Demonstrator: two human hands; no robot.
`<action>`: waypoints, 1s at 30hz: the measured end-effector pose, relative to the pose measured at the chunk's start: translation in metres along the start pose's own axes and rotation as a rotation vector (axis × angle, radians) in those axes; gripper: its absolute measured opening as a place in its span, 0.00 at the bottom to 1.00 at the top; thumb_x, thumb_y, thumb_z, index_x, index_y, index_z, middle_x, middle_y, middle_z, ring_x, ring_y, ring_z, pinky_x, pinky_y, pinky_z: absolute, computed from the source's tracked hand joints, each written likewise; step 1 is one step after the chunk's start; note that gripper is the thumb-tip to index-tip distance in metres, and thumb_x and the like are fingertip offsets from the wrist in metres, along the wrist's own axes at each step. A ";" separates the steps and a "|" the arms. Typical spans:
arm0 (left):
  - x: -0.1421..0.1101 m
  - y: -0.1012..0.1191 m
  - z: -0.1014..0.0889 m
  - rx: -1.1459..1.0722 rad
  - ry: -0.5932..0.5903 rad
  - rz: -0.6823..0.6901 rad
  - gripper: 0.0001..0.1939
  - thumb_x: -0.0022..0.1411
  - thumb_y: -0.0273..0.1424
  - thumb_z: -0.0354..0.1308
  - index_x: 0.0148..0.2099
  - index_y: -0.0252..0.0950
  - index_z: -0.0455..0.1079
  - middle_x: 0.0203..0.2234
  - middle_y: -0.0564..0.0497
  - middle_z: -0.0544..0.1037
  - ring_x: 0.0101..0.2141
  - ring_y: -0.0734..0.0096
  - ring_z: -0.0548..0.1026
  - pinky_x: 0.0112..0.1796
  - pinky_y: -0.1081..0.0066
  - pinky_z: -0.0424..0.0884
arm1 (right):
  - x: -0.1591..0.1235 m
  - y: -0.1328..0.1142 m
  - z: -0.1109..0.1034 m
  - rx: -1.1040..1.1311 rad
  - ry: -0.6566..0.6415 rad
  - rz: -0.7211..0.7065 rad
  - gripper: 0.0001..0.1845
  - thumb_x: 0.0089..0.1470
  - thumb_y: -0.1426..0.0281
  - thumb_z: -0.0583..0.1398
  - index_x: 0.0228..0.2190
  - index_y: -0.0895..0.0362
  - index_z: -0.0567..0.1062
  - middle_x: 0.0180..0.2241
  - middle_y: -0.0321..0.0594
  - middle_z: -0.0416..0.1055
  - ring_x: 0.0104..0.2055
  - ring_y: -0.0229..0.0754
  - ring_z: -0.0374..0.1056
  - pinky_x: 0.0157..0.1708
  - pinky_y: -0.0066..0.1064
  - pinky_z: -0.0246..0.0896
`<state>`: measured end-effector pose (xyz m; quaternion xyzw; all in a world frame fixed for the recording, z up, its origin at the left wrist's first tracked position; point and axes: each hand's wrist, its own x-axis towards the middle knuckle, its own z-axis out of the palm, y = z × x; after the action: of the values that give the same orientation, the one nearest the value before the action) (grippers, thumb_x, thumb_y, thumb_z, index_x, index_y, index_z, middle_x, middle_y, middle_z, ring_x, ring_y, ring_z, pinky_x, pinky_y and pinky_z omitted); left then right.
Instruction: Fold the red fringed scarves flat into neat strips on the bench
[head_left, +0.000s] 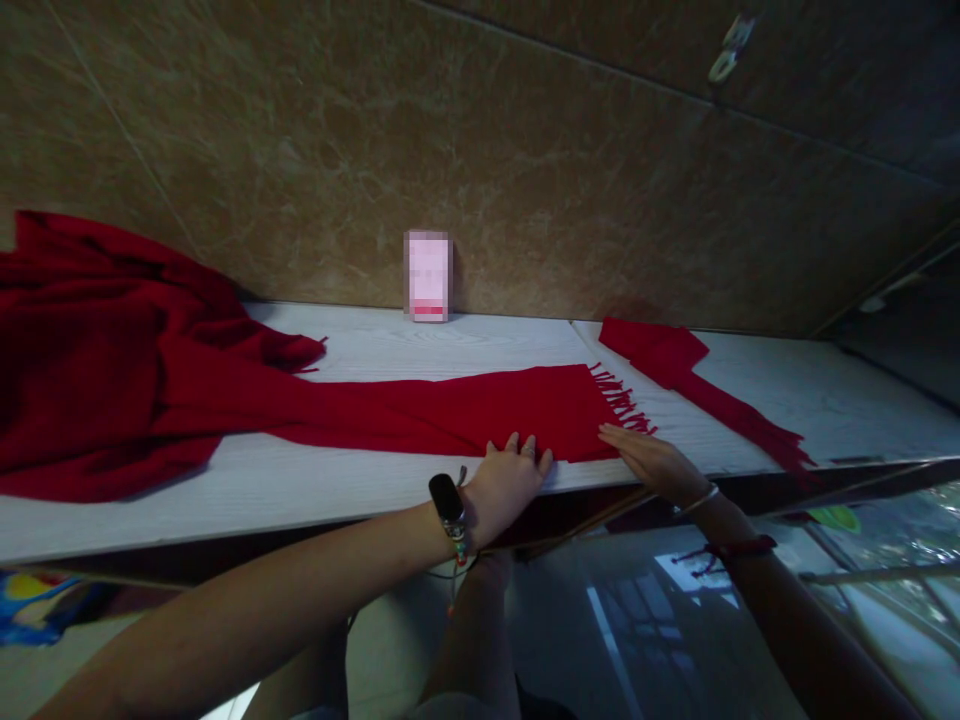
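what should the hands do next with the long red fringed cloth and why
Probably slide the left hand leftward, smoothing the long red fringed cloth: its fringed end lies flat by the right hand, but farther left it narrows and bunches into a loose heap.

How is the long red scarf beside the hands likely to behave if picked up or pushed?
The red scarf would probably hang limp, since its left part slumps in loose folds. Pushed, it would likely bunch up, as it lies thin and unbacked on the white surface. Its fringe may tangle, given the separate strands.
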<state>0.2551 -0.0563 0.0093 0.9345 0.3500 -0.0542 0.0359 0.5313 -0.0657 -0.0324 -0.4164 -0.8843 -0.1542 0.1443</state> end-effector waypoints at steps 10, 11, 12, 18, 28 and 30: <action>0.013 -0.015 -0.012 0.050 0.055 0.108 0.18 0.64 0.20 0.42 0.53 0.29 0.65 0.47 0.36 0.72 0.46 0.58 0.73 0.38 0.64 0.75 | 0.010 -0.008 -0.011 0.109 0.072 0.192 0.20 0.55 0.78 0.49 0.42 0.55 0.76 0.42 0.40 0.77 0.43 0.40 0.73 0.45 0.33 0.71; 0.013 -0.016 -0.013 0.041 0.059 0.114 0.17 0.65 0.20 0.42 0.53 0.28 0.65 0.47 0.36 0.73 0.46 0.58 0.73 0.39 0.64 0.75 | 0.010 -0.010 -0.013 0.109 0.086 0.211 0.20 0.55 0.77 0.49 0.41 0.54 0.76 0.42 0.40 0.77 0.43 0.40 0.73 0.45 0.33 0.71; 0.013 -0.015 -0.013 0.026 0.066 0.120 0.17 0.65 0.20 0.42 0.53 0.27 0.65 0.47 0.36 0.73 0.47 0.59 0.73 0.40 0.64 0.74 | 0.010 -0.011 -0.015 0.111 0.096 0.225 0.19 0.55 0.77 0.49 0.41 0.54 0.77 0.41 0.40 0.77 0.43 0.40 0.73 0.45 0.33 0.71; 0.001 -0.007 -0.014 -0.017 -0.001 0.049 0.22 0.64 0.19 0.43 0.59 0.34 0.60 0.57 0.35 0.63 0.56 0.51 0.64 0.43 0.50 0.73 | 0.004 -0.018 -0.012 0.115 0.065 0.118 0.18 0.54 0.78 0.49 0.38 0.58 0.78 0.40 0.43 0.77 0.44 0.42 0.73 0.44 0.34 0.71; -0.006 -0.004 -0.030 -0.034 -0.029 0.103 0.19 0.64 0.18 0.42 0.53 0.28 0.66 0.46 0.35 0.73 0.45 0.57 0.74 0.36 0.64 0.75 | 0.012 -0.016 -0.018 0.168 0.006 0.180 0.18 0.47 0.79 0.50 0.32 0.57 0.78 0.38 0.41 0.78 0.42 0.42 0.74 0.43 0.35 0.71; -0.006 -0.007 -0.034 -0.012 -0.048 0.118 0.17 0.64 0.19 0.43 0.50 0.29 0.68 0.43 0.37 0.75 0.41 0.59 0.76 0.35 0.66 0.75 | 0.015 -0.013 -0.024 0.214 -0.074 0.201 0.19 0.45 0.78 0.50 0.33 0.56 0.78 0.39 0.40 0.78 0.42 0.42 0.74 0.44 0.35 0.70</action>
<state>0.2490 -0.0514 0.0432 0.9518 0.2934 -0.0725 0.0530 0.5154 -0.0728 -0.0069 -0.4904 -0.8543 -0.0282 0.1698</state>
